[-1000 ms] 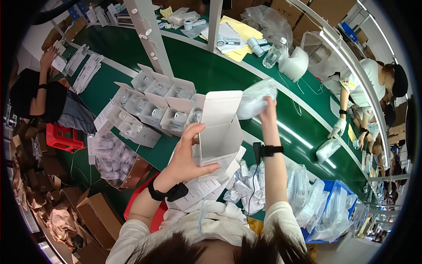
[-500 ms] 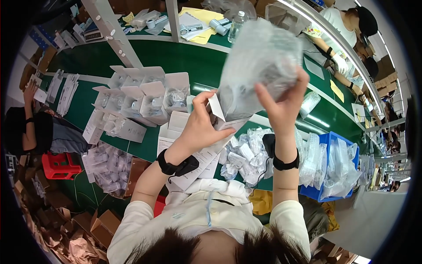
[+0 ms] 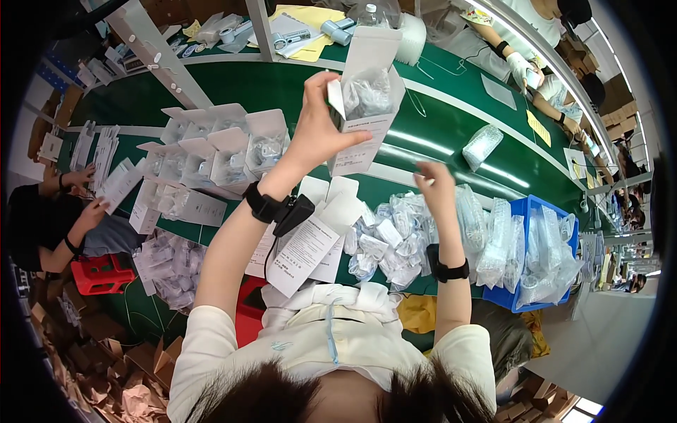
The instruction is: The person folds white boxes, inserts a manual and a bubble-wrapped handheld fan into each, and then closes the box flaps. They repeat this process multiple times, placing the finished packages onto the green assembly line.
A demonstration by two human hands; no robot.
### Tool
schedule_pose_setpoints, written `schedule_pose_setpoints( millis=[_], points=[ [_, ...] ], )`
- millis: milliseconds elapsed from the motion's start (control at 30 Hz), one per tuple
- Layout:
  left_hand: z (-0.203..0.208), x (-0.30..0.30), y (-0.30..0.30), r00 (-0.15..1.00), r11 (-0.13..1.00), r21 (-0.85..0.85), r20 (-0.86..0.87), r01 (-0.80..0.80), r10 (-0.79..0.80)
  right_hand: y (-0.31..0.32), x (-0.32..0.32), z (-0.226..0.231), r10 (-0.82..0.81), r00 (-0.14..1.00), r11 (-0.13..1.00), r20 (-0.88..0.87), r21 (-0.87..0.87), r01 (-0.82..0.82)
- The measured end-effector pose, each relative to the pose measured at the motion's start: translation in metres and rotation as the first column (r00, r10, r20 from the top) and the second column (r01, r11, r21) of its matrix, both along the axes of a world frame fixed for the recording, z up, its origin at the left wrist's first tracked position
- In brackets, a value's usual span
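Note:
My left hand (image 3: pixel 321 130) grips a white carton (image 3: pixel 361 148) by its side, holding it upright with the top flap raised. Inside the carton sits a bubble-wrapped item (image 3: pixel 368 93), its wrapping showing at the mouth. Beyond the far edge of a heap of small bagged white parts (image 3: pixel 395 243), my right hand (image 3: pixel 438 189) hovers empty with loosely bent fingers apart. Flat, unfilled white cartons (image 3: pixel 305 250) lie in front of my body, left of the heap.
Several filled open cartons (image 3: pixel 229 166) stand at the left. Bubble-wrapped packs (image 3: pixel 471 218) lie beside a blue bin (image 3: pixel 518 211) at right; another pack (image 3: pixel 483 146) lies on the green table (image 3: pixel 282 88). A co-worker's hand (image 3: pixel 92 213) holds a white carton at far left.
The bubble-wrapped item has gone down into the carton, and my right hand has let go and dropped toward the heap. My left hand has raised the carton, now more upright.

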State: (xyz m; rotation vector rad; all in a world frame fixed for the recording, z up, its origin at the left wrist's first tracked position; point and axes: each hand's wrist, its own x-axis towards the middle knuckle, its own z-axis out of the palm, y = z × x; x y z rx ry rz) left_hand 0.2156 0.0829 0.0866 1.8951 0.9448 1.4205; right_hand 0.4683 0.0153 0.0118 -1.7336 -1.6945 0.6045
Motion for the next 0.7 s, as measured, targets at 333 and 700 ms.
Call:
schedule_pose_setpoints(
  millis=[333,700],
  points=[
    [-0.087,0.009,0.05,0.905,0.957,-0.145,-0.385,-0.252,0.18,-0.042,0.022,-0.109,0.162,0.965,0.943,0.207,-0.321,-0.089],
    [-0.093,-0.01,0.028,0.825,0.906,-0.113,-0.47,-0.408,0.313,0.046,-0.031,0.036,0.158,0.706,0.987,-0.691,0.119,-0.105]
  ],
)
